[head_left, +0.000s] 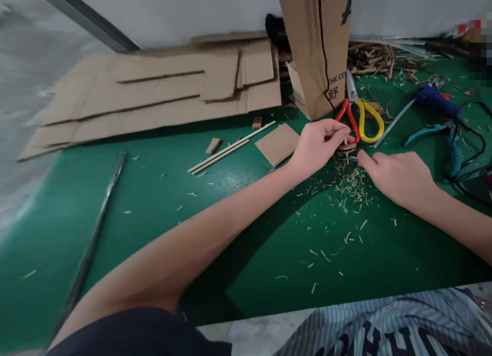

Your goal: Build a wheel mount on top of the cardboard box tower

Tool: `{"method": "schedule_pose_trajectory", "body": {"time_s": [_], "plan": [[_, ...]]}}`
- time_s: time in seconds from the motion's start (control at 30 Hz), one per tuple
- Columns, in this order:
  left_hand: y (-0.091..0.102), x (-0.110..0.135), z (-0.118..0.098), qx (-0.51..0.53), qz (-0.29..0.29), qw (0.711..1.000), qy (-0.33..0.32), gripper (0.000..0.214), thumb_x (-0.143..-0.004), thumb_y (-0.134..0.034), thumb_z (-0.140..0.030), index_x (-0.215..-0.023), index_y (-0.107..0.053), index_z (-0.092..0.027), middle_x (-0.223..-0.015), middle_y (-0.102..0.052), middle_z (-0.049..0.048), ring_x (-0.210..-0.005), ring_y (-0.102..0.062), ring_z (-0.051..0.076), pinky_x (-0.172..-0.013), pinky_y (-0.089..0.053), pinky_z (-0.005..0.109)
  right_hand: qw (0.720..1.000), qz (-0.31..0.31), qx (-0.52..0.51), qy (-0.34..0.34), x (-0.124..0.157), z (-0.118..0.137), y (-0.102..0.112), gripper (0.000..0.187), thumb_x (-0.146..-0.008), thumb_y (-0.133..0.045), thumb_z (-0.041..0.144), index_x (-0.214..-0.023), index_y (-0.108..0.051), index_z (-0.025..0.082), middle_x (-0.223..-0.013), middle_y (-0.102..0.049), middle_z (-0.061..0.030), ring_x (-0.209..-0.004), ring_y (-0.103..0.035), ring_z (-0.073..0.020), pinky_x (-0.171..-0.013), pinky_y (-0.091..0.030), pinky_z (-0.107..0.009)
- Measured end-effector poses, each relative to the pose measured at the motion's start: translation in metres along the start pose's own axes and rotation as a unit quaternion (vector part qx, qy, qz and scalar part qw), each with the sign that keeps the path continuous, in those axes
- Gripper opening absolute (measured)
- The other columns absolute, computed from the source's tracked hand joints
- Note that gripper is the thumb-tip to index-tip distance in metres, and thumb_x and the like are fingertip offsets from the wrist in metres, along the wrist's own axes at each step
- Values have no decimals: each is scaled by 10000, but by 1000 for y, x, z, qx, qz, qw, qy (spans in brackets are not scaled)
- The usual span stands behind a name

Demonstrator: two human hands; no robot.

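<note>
I pinch a thin, pale wooden stick [347, 155], near upright through a round brown disc [347, 147], in my left hand [319, 143]; my right hand [402, 176], curled around a grey metal blade [352, 159], adjoins its lower end.

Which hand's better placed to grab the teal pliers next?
Probably your right hand: nearer the pliers, though seemingly gripping a blade. Your left hand is farther, holding a thin stick.

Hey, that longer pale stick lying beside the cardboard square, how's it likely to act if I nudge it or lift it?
The longer stick lies straight, so it's probably fairly stiff. Being so thin, it's likely light and might snap if bent. Nudged towards you, it may push the shorter stick alongside.
</note>
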State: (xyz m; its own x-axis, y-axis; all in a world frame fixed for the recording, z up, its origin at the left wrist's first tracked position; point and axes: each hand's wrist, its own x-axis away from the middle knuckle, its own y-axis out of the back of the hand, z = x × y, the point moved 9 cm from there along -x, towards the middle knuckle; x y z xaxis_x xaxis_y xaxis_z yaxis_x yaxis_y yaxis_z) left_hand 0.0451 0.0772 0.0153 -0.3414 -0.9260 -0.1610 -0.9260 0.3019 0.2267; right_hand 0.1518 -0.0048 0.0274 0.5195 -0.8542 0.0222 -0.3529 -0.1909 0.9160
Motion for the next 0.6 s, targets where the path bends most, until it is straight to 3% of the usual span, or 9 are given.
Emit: {"method": "schedule_pose_trajectory", "body": {"time_s": [0.23, 0.6], "plan": [[-1, 2, 0, -9, 7, 1000, 15, 165, -936, -585, -281, -946, -683, -149, -966, -789, 95, -905, -754, 164, -831, -606, 283, 1000, 11, -10, 28, 10, -1, -3, 440, -918, -416, 94, -1296, -635, 138, -688, -667, -58, -485, -506, -145, -490, -116, -326], [1, 1, 0, -5, 7, 1000, 8, 159, -897, -623, -289, -978, -648, -155, -924, -784, 81, -892, -756, 174, -822, -607, 293, 999, -43, -5, -27, 3, -14, 0, 425, -969, -384, 171, -1323, -619, 183, -734, -688, -59, -495, -487, -127, -536, -108, -321]]}}
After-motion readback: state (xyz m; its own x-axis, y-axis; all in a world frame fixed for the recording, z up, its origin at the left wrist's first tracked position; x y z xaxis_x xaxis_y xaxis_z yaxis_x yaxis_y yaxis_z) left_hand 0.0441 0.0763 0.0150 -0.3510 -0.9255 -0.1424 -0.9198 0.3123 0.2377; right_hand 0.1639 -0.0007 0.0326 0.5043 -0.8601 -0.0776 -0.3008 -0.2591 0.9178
